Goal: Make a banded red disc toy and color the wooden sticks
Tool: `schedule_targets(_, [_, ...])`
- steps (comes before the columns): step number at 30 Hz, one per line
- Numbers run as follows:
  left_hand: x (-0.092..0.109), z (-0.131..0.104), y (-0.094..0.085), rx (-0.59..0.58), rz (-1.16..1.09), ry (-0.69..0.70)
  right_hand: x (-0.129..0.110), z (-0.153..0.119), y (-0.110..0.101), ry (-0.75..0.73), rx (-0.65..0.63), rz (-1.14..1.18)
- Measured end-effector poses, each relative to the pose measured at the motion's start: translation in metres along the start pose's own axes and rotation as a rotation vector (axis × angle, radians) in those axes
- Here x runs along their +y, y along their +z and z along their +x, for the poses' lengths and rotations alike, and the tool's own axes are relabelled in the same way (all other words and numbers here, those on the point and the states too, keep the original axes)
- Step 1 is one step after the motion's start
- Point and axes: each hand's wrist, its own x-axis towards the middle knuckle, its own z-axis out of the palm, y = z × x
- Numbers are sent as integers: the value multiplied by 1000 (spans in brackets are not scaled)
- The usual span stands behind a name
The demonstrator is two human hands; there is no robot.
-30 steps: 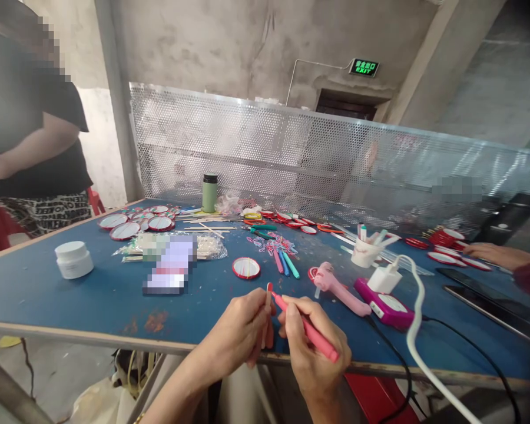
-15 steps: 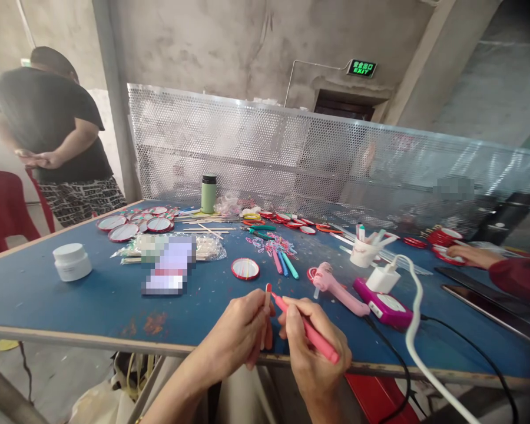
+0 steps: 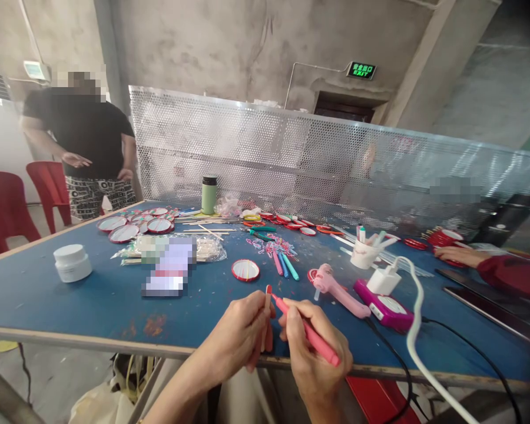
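At the far left, we see a standing person [image 3: 88,135] behind our blue table [image 3: 83,309]. A white jar [image 3: 73,264] stands near that side, and a phone [image 3: 170,268] lies to its right. Behind them, a green flask [image 3: 209,197] stands upright. Our left hand [image 3: 238,327] has its fingers closed on a flat, pale stick [image 3: 268,302], which points up, red at its end, above the table's front edge. Just beyond lies a red-rimmed disc [image 3: 246,270]. Our right hand [image 3: 307,368] grips a coral pen [image 3: 320,343] between thumb and fingers, its tip right by the stick's red end; we cannot tell whether they touch. Further right lies a pink glue gun [image 3: 341,292], then a purple box [image 3: 383,306]. At the far right, a co-worker's hand [image 3: 459,255] reaches over red-rimmed pieces, its grip unclear.
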Motion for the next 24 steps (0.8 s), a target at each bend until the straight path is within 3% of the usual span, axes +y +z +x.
schedule_targets(24, [-3,1,1,13,60,26,1,2,2,-47,-30,54])
